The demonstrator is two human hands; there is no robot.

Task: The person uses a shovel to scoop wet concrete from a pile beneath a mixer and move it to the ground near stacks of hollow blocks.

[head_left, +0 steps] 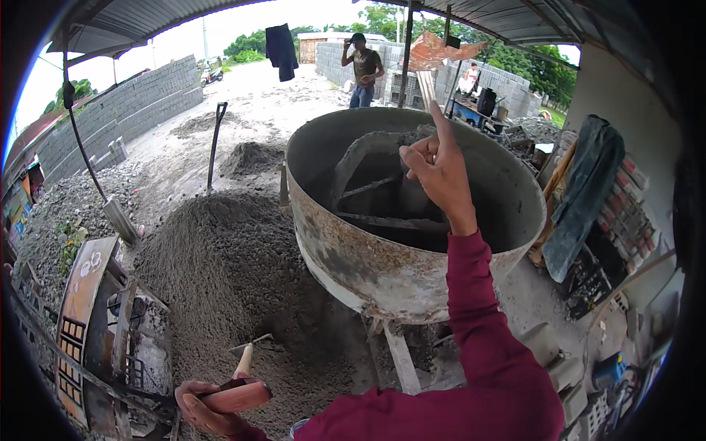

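Note:
My left hand (pixel 209 409) is closed around the reddish wooden grip of a shovel (pixel 245 361) at the lower left. The shovel's pale shaft runs away from me, foreshortened, to a metal edge at the pile of grey sand and gravel (pixel 217 257). My right hand (pixel 439 169) is raised in front of a large round mixer drum (pixel 368 268). Its index finger points up and away, the other fingers are partly curled, and it holds nothing. Inside the drum, cement-crusted mixing arms (pixel 368 151) show behind the hand, which hides part of them.
Another shovel (pixel 215 147) stands upright behind the pile. A wood-and-metal frame (pixel 88 316) lies at left. One person (pixel 364 70) stands beyond the drum, another farther back. Dark cloth (pixel 585 191) hangs at right, above concrete blocks (pixel 555 360). A post (pixel 405 59) holds the roof.

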